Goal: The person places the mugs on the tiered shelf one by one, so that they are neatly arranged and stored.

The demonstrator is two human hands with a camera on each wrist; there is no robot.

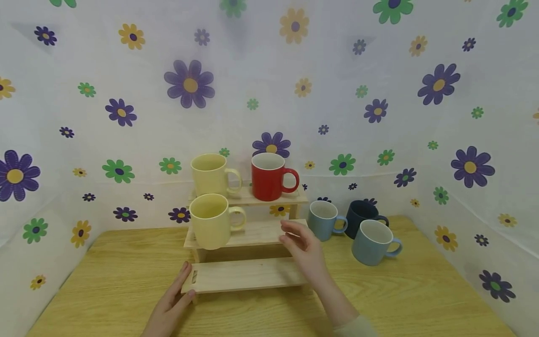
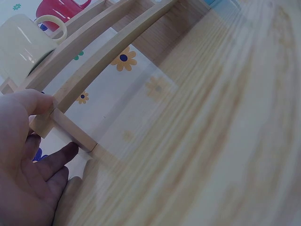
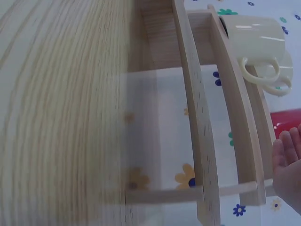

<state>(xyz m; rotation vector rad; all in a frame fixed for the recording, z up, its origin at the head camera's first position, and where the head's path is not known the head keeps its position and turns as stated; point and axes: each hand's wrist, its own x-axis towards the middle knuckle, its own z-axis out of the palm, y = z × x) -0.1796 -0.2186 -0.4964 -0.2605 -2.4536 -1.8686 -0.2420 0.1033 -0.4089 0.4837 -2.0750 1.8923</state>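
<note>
A three-step wooden shelf (image 1: 248,275) stands on the table. My left hand (image 1: 170,299) grips the left end of its lowest step, with fingers at the end and the thumb at the front corner. In the left wrist view, fingers curl by the shelf's leg (image 2: 75,129). Over the right part of the middle step, my right hand (image 1: 306,250) holds nothing, its fingers lightly bent and the thumb apart. One yellow mug (image 1: 210,227) sits on the middle step's left. Another yellow mug (image 1: 206,178) and a red mug (image 1: 265,180) are on the top step.
Right of the shelf, on the wooden table (image 1: 421,290), stand a blue mug (image 1: 322,224), a dark navy mug (image 1: 358,220) and a second blue mug (image 1: 370,245) nearer the front. A white flowered cloth (image 1: 269,121) hangs behind and at both sides.
</note>
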